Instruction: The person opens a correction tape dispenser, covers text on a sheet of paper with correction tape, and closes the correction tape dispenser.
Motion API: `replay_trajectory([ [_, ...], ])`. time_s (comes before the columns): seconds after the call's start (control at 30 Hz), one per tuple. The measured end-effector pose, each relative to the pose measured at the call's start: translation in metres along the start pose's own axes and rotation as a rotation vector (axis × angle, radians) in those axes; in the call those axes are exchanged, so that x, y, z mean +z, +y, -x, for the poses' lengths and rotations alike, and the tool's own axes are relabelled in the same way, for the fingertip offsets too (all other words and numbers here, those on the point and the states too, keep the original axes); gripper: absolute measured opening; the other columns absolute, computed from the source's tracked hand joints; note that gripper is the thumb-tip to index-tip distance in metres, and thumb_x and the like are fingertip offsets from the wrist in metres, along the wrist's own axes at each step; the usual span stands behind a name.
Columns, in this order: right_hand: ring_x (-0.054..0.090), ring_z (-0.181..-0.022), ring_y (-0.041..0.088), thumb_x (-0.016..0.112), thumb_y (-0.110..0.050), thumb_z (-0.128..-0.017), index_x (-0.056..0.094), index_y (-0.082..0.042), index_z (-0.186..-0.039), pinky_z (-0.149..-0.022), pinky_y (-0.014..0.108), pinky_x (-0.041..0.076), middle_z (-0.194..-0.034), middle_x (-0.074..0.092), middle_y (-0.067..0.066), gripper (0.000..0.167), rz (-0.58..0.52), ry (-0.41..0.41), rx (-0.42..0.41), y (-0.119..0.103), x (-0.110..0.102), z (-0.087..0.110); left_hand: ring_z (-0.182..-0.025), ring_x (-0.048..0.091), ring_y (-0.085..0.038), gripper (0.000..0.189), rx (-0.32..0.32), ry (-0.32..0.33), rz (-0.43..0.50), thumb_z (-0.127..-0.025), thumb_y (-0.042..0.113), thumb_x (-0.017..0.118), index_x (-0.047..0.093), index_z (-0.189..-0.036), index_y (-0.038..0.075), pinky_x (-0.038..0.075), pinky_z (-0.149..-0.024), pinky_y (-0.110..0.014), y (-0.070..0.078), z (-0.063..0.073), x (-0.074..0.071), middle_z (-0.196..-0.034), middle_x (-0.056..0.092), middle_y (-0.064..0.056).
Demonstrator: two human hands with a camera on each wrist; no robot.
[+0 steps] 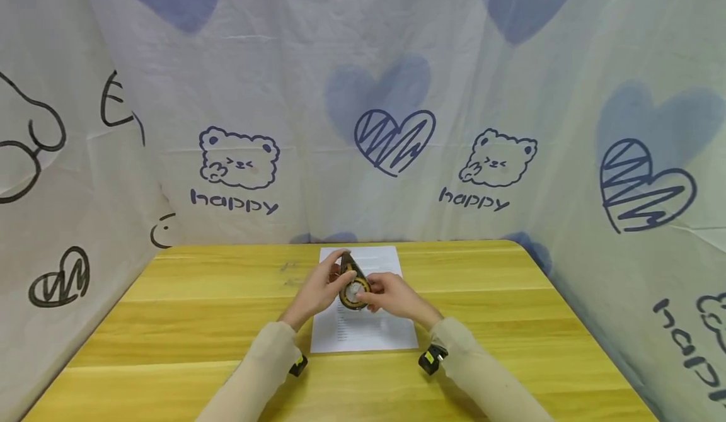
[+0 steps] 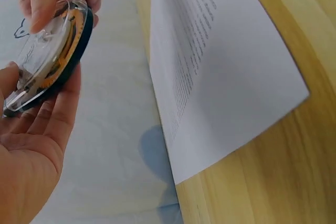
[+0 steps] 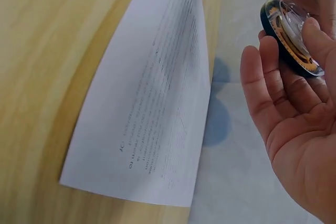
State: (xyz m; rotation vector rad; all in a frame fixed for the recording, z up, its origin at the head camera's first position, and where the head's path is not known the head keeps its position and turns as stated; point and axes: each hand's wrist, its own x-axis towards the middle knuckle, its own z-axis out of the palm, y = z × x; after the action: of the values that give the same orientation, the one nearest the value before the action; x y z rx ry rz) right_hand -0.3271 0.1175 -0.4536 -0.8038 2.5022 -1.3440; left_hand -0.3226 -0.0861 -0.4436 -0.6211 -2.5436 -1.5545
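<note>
A teardrop-shaped correction tape (image 1: 353,293), with a clear cover, dark back and orange gear inside, is held up above a printed sheet of paper (image 1: 368,335). My left hand (image 1: 319,288) grips it from the left, thumb on the clear face and fingers behind, as the left wrist view shows. From the other side my right hand (image 1: 396,295) pinches the rounded end, its thumb (image 3: 318,41) on the clear face and fingers beneath. The narrow end points away from me in the head view. Fingers partly hide the casing.
The sheet lies on a yellow wood-grain table (image 1: 488,321), near the far edge. White cloth (image 1: 317,94) with blue hearts and bear drawings hangs behind and along both sides. A black wrist camera (image 1: 432,359) sits at the right cuff, another at the left.
</note>
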Motion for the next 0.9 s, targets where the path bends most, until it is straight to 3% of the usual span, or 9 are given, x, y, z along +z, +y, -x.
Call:
replay_trajectory([
  [0.17,0.069,-0.075,0.037,0.061,-0.028,-0.098,0.067,-0.007,-0.11,-0.072,0.053,0.058,-0.091,0.073,0.023,0.025,0.011,-0.002,-0.021,-0.003,-0.001,0.0,-0.08,0.061,-0.016,0.054,0.036,0.021,-0.042,-0.101,0.027,0.056,0.038,-0.151,0.019,0.052,-0.067,-0.03,0.0,0.002,-0.002,-0.093,0.065,-0.009],
  [0.23,0.069,-0.078,0.04,0.059,-0.027,-0.099,0.066,-0.005,-0.115,-0.072,0.053,0.059,-0.092,0.072,0.024,0.028,0.016,0.014,-0.032,-0.003,-0.003,0.001,-0.084,0.063,-0.021,0.053,0.048,0.025,-0.069,-0.102,0.026,0.053,0.036,-0.152,0.02,0.054,-0.07,-0.035,-0.002,0.002,-0.004,-0.1,0.066,-0.014],
  [0.3,0.069,-0.081,0.042,0.056,-0.025,-0.101,0.065,-0.003,-0.118,-0.071,0.049,0.06,-0.093,0.072,0.023,0.029,0.02,0.031,-0.044,-0.002,-0.004,0.001,-0.098,0.065,-0.028,0.052,0.047,0.027,-0.095,-0.104,0.026,0.049,0.033,-0.153,0.022,0.056,-0.081,-0.043,-0.004,0.003,-0.007,-0.116,0.064,-0.02],
  [0.4,0.069,-0.085,0.039,0.056,-0.022,-0.101,0.066,-0.004,-0.116,-0.07,0.042,0.061,-0.093,0.074,0.017,0.026,0.036,0.047,-0.047,0.001,-0.007,0.002,-0.124,0.056,-0.036,0.051,0.024,0.018,-0.112,-0.106,0.028,0.044,0.029,-0.155,0.025,0.048,-0.1,-0.052,-0.007,0.004,-0.013,-0.141,0.052,-0.023],
  [0.53,0.07,-0.085,0.034,0.057,-0.018,-0.1,0.069,-0.004,-0.113,-0.068,0.031,0.06,-0.092,0.074,0.01,0.022,0.051,0.055,-0.041,0.006,-0.011,0.002,-0.139,0.042,-0.037,0.049,-0.015,-0.014,-0.122,-0.107,0.03,0.038,0.028,-0.155,0.025,0.037,-0.112,-0.056,-0.011,0.005,-0.024,-0.153,0.04,-0.02],
  [0.7,0.07,-0.083,0.032,0.057,-0.013,-0.099,0.069,-0.003,-0.112,-0.067,0.03,0.06,-0.093,0.074,0.013,0.02,0.048,0.055,-0.029,0.011,-0.013,0.002,-0.14,0.04,-0.036,0.049,-0.033,-0.033,-0.171,-0.108,0.028,0.036,0.03,-0.155,0.017,0.034,-0.114,-0.054,-0.018,0.005,-0.036,-0.153,0.041,-0.019],
  [0.9,0.069,-0.084,0.038,0.058,-0.012,-0.099,0.067,0.004,-0.112,-0.069,0.043,0.06,-0.095,0.072,0.023,0.023,0.04,0.048,-0.018,0.012,-0.015,0.004,-0.127,0.053,-0.036,0.052,-0.07,-0.047,-0.301,-0.102,0.034,0.051,0.04,-0.15,0.015,0.043,-0.105,-0.054,-0.027,0.008,-0.052,-0.142,0.054,-0.019],
])
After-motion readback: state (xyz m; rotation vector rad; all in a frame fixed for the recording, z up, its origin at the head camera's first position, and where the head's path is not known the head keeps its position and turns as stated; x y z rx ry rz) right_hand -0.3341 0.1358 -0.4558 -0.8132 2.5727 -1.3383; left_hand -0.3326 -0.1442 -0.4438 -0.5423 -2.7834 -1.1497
